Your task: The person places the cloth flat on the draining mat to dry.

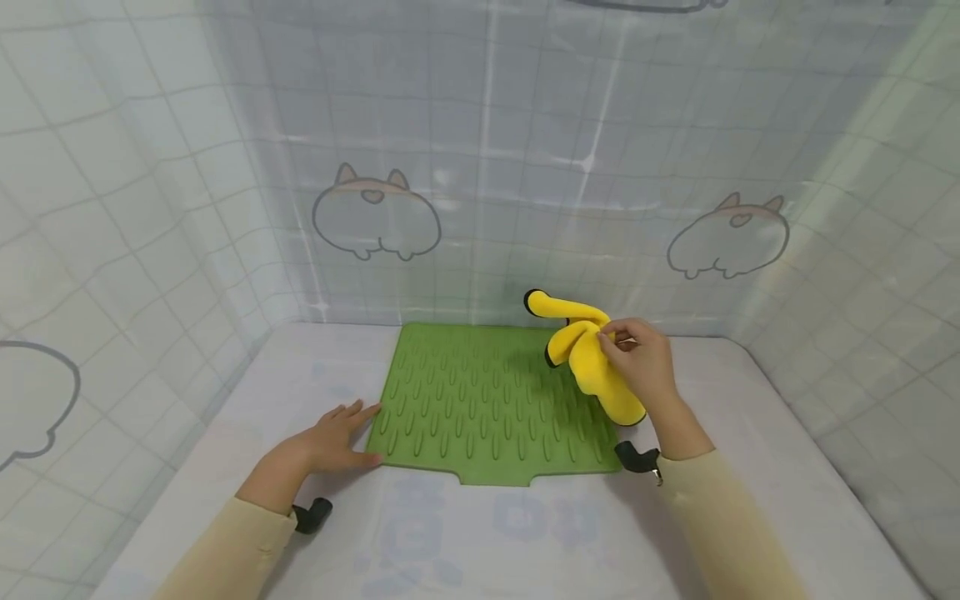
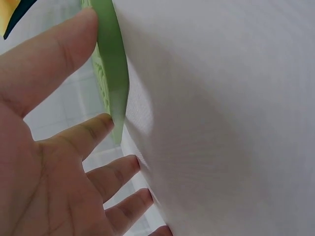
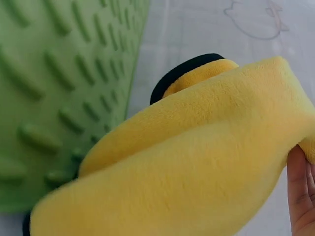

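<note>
A yellow cloth (image 1: 592, 362) with dark edging hangs in folds from my right hand (image 1: 647, 364), whose thumb and fingers pinch it near its middle. In the right wrist view the plush cloth (image 3: 172, 147) fills much of the picture, beside the mat. Below it lies a green mat (image 1: 480, 400) with rows of raised ridges and a tab at its front edge. My left hand (image 1: 326, 442) rests at the mat's left front corner with fingers spread. In the left wrist view, its thumb and forefinger touch the mat's edge (image 2: 112, 59), while the other fingertips meet the white surface.
The white tabletop (image 1: 450, 542) surrounds the mat. Behind it and along both sides rise curtain-like walls (image 1: 480, 208) with a grid pattern and cartoon animal outlines. A black strap end shows near each wrist.
</note>
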Motion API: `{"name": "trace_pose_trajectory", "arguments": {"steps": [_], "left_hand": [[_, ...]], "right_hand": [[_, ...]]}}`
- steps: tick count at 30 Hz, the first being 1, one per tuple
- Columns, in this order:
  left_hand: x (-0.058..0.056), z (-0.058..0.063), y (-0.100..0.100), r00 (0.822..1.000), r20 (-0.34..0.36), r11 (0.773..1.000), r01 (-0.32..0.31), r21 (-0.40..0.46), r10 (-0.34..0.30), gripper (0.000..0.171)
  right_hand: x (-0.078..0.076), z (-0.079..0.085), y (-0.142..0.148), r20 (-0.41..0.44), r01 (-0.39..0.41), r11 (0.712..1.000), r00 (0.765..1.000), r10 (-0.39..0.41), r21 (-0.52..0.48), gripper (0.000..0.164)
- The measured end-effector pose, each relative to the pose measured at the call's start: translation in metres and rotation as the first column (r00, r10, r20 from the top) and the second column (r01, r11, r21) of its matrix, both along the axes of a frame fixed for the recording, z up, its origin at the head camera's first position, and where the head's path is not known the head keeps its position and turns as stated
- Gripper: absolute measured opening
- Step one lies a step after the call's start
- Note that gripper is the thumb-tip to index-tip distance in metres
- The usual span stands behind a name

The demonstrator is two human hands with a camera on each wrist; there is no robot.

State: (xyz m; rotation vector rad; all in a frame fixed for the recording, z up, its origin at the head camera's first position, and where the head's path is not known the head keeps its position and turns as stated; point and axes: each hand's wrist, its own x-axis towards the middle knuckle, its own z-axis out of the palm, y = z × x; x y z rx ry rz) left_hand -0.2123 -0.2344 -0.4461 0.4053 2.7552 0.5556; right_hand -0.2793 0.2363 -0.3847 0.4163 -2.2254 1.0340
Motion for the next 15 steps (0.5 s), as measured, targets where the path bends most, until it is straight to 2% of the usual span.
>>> {"name": "trace_pose_trajectory", "arguments": {"steps": [7,15], "left_hand": [[0.0,-0.001,-0.001,1.0,0.005,1.0,0.0,0.004,0.0,0.093],[-0.002,-0.003,-0.002,1.0,-0.003,1.0,-0.006,0.002,0.006,0.094]], "right_hand": [[-0.005,0.002,-0.023,-0.019,-0.058,0.998,0.998,0.058,-0.014,0.006],[-0.007,0.008,-0.051,-0.001,-0.132,0.99,0.991,0.132,-0.045,0.005]]}}
